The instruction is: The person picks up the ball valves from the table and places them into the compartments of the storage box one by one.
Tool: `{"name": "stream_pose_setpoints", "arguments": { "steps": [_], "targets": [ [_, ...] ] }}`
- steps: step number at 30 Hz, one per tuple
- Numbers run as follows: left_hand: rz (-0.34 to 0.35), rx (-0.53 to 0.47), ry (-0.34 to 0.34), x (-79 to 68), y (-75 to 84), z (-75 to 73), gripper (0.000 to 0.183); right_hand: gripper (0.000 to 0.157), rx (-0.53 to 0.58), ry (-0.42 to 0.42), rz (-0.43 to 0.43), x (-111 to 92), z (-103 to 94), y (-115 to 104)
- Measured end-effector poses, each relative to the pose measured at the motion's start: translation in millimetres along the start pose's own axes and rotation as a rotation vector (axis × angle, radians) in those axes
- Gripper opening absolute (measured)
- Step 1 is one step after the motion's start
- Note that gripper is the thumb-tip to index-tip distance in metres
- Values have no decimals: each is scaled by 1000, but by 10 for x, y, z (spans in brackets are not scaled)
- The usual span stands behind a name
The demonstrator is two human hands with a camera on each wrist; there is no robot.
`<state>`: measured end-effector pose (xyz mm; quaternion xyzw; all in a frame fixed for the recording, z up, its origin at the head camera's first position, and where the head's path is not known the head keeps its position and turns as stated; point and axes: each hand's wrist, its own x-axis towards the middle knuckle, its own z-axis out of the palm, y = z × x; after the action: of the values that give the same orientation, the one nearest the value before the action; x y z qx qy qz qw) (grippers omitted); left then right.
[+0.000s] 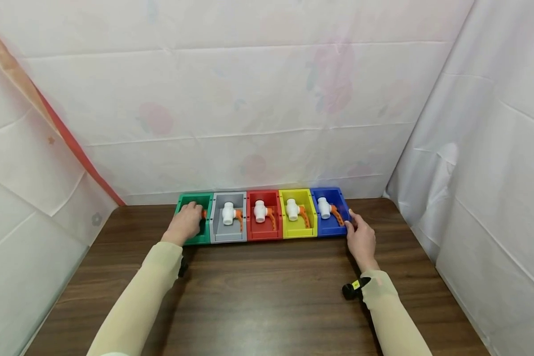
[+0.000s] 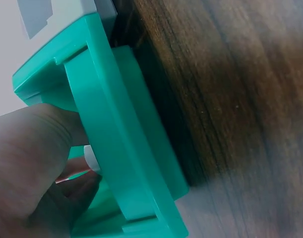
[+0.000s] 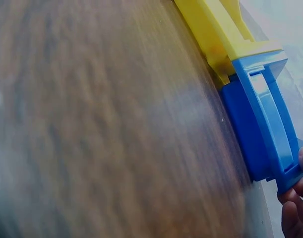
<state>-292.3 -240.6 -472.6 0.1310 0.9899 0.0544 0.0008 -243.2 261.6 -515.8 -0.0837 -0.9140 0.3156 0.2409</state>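
My left hand (image 1: 187, 222) reaches down into the green bin (image 1: 202, 237). In the left wrist view its thumb and fingers (image 2: 78, 191) curl about a white valve body (image 2: 91, 158), mostly hidden by the hand and the bin's front wall. A bit of its orange handle (image 1: 203, 214) shows beside the hand in the head view. At the far right of the row, my right hand (image 1: 362, 241) grips the side edge of the blue bin (image 3: 276, 126) between thumb and fingers. Inside that bin lies a white ball valve (image 1: 324, 207) with an orange lever.
Between these two stand a grey bin (image 1: 228, 238), a red bin (image 1: 264, 234) and a yellow bin (image 1: 299, 232), each holding a white valve with an orange lever. The row sits at the back of the brown wooden table (image 1: 267, 296), against a white patterned sheet (image 1: 249, 99).
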Motion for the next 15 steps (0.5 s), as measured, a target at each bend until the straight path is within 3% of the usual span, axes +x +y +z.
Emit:
{"name": "stream_pose_setpoints", "arguments": {
  "steps": [7, 15],
  "targets": [
    [16, -33, 19, -49, 24, 41, 44, 41, -68, -55, 32, -12, -64, -17],
    [19, -95, 203, -224, 67, 3, 42, 48, -142, -72, 26, -22, -146, -76]
  ]
}}
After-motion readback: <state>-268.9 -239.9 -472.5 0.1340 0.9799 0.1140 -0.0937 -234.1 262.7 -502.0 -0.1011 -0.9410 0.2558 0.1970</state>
